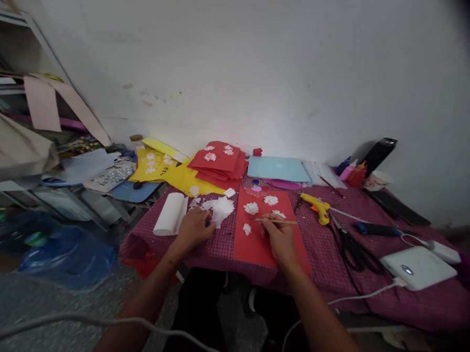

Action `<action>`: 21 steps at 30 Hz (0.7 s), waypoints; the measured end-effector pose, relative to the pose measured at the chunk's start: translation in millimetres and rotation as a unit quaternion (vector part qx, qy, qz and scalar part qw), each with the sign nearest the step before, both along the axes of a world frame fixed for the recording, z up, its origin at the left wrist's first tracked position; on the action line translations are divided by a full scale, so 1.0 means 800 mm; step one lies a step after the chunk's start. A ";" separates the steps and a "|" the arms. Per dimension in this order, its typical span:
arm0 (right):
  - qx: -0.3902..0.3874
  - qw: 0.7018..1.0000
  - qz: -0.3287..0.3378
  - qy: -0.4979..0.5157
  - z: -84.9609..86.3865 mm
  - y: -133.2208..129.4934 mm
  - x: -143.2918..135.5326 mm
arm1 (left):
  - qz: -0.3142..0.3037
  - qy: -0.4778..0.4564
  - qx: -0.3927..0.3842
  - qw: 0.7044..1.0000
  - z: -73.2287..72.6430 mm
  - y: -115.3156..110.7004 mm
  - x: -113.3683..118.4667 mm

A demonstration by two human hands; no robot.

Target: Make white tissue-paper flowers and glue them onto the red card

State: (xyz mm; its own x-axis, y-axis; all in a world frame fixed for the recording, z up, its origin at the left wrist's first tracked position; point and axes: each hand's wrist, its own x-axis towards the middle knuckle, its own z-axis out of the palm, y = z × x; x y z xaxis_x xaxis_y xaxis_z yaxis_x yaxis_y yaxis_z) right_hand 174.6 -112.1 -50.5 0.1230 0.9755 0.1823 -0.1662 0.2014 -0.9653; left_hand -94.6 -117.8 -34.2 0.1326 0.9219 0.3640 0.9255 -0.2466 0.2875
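On the purple checked tablecloth lies a red sheet (255,246) with several white tissue flowers (251,208) on it. My right hand (279,233) holds a thin wooden brush (290,222) in a pinch over the sheet, its tip pointing left between the flowers. My left hand (195,227) rests at the left, fingers curled beside torn white tissue (222,208); whether it grips a piece is too small to tell. A white paper roll (169,214) lies just left of that hand. Behind the sheet is a small palette (257,186) with paint spots.
Red cards (220,162), yellow sheets (183,178) and a blue folder (278,169) lie at the back. On the right are a yellow glue gun (317,207), black scissors (355,248), a white power bank (417,267) and cables. Paint bottles (355,174) stand at the back right.
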 end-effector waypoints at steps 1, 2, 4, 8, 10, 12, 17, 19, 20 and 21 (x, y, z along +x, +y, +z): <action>-0.001 1.000 0.000 0.000 0.001 0.000 0.000 | 0.000 -0.003 -0.003 1.000 0.001 0.000 0.001; -0.001 1.000 -0.002 -0.001 0.001 0.000 -0.001 | -0.002 -0.007 -0.008 1.000 0.002 0.000 0.001; -0.003 1.000 -0.004 0.000 0.003 -0.001 -0.001 | -0.009 -0.014 -0.019 1.000 0.003 -0.001 0.000; -0.009 1.000 -0.005 -0.003 0.006 -0.002 -0.002 | -0.027 -0.030 -0.038 0.998 0.004 -0.003 -0.005; -0.008 1.000 -0.003 -0.009 0.008 -0.003 -0.002 | -0.034 -0.038 -0.043 0.998 0.003 -0.003 -0.007; -0.004 1.000 -0.006 -0.011 0.010 -0.004 -0.002 | -0.039 -0.039 -0.041 0.998 0.003 -0.006 -0.009; 0.004 1.000 -0.001 -0.019 0.012 -0.005 -0.001 | -0.070 -0.034 -0.042 0.996 0.001 -0.018 -0.016; 0.004 1.000 0.004 -0.022 0.012 -0.004 -0.001 | -0.087 -0.029 -0.046 0.995 0.000 -0.023 -0.018; 0.003 1.000 0.004 -0.022 0.012 -0.004 0.000 | -0.094 -0.022 -0.048 0.994 0.000 -0.025 -0.018; 0.002 1.000 0.004 -0.022 0.011 -0.004 0.000 | -0.100 -0.011 -0.051 0.994 0.000 -0.026 -0.018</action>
State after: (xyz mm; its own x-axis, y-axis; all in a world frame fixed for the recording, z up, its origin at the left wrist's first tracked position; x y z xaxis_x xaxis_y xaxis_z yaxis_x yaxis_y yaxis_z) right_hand 174.4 -115.3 -41.8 0.1070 0.9757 0.1914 -0.1262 0.2043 -0.9707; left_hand -109.0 -138.4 -34.1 0.3104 0.9098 0.2753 0.8534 -0.3943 0.3408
